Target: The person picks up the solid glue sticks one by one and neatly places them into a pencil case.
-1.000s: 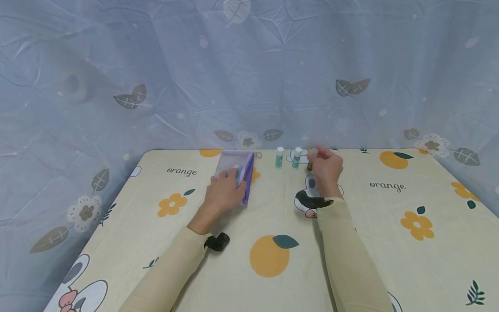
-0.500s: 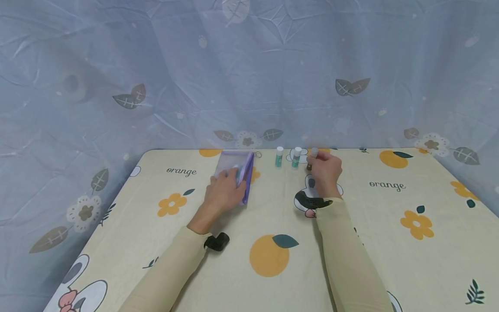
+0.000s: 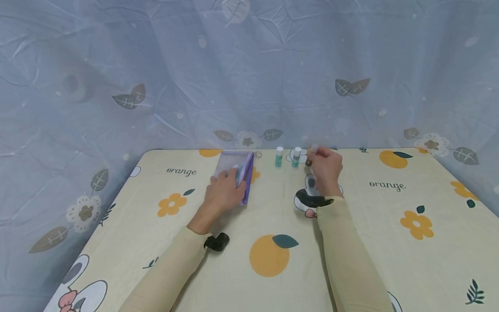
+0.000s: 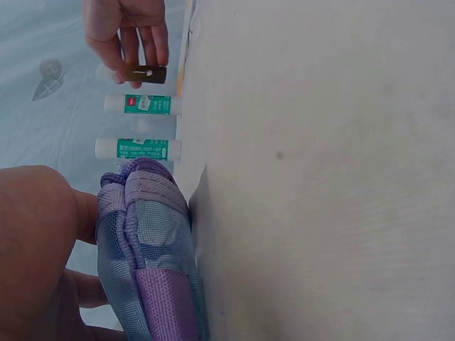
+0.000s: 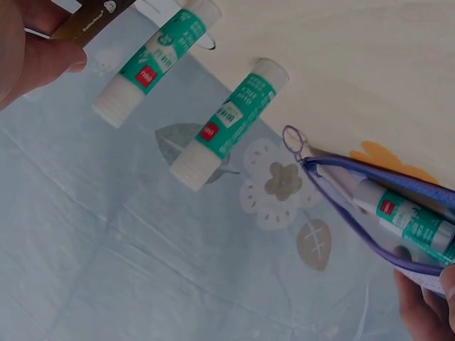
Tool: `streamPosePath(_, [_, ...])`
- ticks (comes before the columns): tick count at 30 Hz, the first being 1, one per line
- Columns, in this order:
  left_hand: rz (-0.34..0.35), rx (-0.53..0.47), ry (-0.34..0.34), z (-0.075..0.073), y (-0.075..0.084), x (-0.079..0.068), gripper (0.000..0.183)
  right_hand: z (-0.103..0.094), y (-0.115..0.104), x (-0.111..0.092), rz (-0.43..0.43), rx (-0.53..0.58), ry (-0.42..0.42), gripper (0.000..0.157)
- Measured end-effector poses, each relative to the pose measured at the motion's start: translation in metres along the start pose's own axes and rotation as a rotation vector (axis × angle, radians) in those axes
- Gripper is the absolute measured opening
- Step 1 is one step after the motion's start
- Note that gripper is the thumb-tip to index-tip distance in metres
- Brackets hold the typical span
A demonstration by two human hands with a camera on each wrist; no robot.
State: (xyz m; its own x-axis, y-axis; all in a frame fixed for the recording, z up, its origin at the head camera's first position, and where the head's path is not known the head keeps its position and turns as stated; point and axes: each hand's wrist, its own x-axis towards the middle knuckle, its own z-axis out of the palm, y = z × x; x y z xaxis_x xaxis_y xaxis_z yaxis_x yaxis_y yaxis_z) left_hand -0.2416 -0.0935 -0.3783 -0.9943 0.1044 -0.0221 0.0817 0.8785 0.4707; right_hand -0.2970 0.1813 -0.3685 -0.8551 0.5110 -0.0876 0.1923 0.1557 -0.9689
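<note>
My left hand (image 3: 225,190) grips the near part of a purple-edged mesh zipper pouch (image 3: 229,159) lying on the cloth. The pouch's mouth gapes in the right wrist view, and a green-labelled glue stick (image 5: 409,219) lies inside. My right hand (image 3: 326,168) pinches a small brown tube (image 4: 148,74) with a pale cap, its thumb on one side and fingers on the other. Two white-capped glue sticks, a left one (image 3: 279,157) and a right one (image 3: 296,157), stand upright between the hands, touched by neither.
A cream cloth printed with oranges and flowers covers the table (image 3: 269,290). Behind its far edge hangs a blue-grey curtain (image 3: 249,78), close to the glue sticks. A ring pull (image 3: 258,154) sticks out from the pouch's far corner.
The right hand's fingers have shifted on the brown tube, which now sits slightly higher. My left hand and the pouch stay where they were, as do both standing glue sticks.
</note>
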Motion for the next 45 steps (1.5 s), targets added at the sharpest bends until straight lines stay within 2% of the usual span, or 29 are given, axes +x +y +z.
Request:
streamPosePath(22, [0.014,-0.004,0.006,-0.001,0.001,-0.003,0.066,-0.007,-0.030,-0.009,-0.089,0.100,-0.021,0.032])
streamPosePath(36, [0.006,-0.004,0.001,-0.001,0.001,-0.002,0.066,-0.007,-0.044,-0.018,-0.171,0.192,-0.128,0.036])
streamPosePath(45, [0.009,-0.003,0.005,-0.001,0.001,-0.002,0.066,-0.004,-0.055,-0.026,-0.188,0.250,-0.205,0.036])
